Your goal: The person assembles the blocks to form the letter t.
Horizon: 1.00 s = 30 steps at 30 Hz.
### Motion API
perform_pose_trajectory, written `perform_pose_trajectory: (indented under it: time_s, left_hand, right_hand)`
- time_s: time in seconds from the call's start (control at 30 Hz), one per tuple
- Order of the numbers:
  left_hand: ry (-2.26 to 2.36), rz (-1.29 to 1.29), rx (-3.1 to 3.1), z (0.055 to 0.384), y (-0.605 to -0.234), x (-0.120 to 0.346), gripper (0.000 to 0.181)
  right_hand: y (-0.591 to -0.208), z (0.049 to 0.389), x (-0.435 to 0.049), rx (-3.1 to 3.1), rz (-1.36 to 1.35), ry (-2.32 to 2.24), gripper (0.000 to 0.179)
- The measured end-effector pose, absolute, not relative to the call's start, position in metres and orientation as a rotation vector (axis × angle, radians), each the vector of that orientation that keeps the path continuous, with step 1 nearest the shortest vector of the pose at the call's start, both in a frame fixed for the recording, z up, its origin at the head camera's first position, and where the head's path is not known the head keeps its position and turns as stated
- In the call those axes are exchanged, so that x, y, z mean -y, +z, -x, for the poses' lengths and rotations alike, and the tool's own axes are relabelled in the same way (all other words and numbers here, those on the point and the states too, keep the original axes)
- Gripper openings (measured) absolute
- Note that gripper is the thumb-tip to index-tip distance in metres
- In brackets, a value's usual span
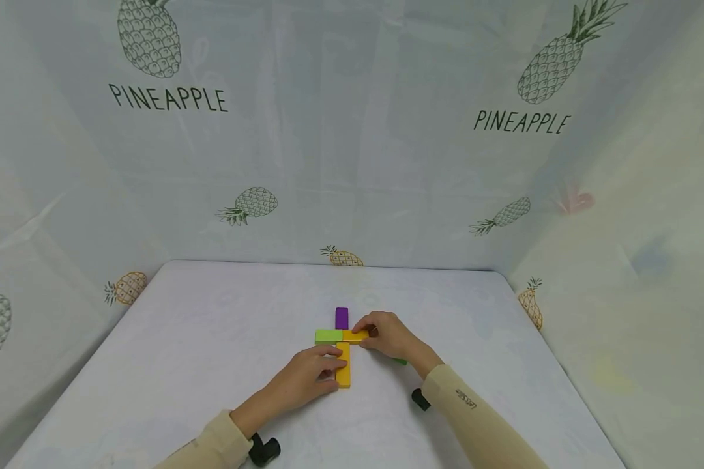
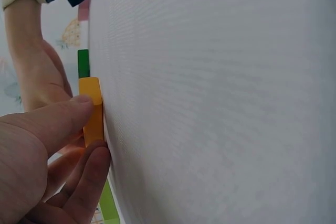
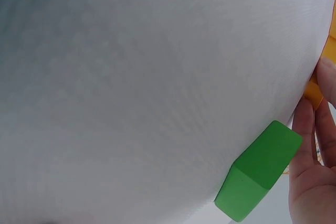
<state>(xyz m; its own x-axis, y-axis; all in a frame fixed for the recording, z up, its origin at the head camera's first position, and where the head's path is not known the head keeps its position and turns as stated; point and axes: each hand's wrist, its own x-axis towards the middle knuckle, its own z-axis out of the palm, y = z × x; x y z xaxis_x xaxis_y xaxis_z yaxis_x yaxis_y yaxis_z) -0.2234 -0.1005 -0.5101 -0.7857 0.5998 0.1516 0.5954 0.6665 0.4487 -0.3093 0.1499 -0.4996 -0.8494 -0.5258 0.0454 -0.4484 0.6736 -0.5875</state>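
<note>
On the white table, my left hand (image 1: 302, 379) grips a yellow-orange block (image 1: 344, 376) that points toward me. In the left wrist view, the thumb (image 2: 65, 116) lies on that block's face and the fingers curl at its far end. My right hand (image 1: 394, 337) pinches a second yellow-orange block (image 1: 349, 336) lying crosswise, thumb on its near side. A light green block (image 1: 327, 337) continues this crosswise row to the left. Beyond the row a purple block (image 1: 341, 318) points away from me. Together the blocks form a cross shape.
A dark green block (image 3: 262, 166) lies on the table by the right wrist, mostly covered by that hand in the head view. Black wrist cameras (image 1: 264, 449) hang under both sleeves. A pineapple-print sheet (image 1: 352, 130) hangs behind the table and along its sides.
</note>
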Motion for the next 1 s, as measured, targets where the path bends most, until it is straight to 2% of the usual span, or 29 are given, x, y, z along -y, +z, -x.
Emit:
perform_pose_trajectory:
  time_s: [1.0]
  left_hand:
    - [0.801,-1.002,-2.853,0.2242,-0.508,0.0991,0.04]
  right_hand:
    - [-0.5016,0.3109,-0.1511,-2.756,0.815,-0.914,0.021]
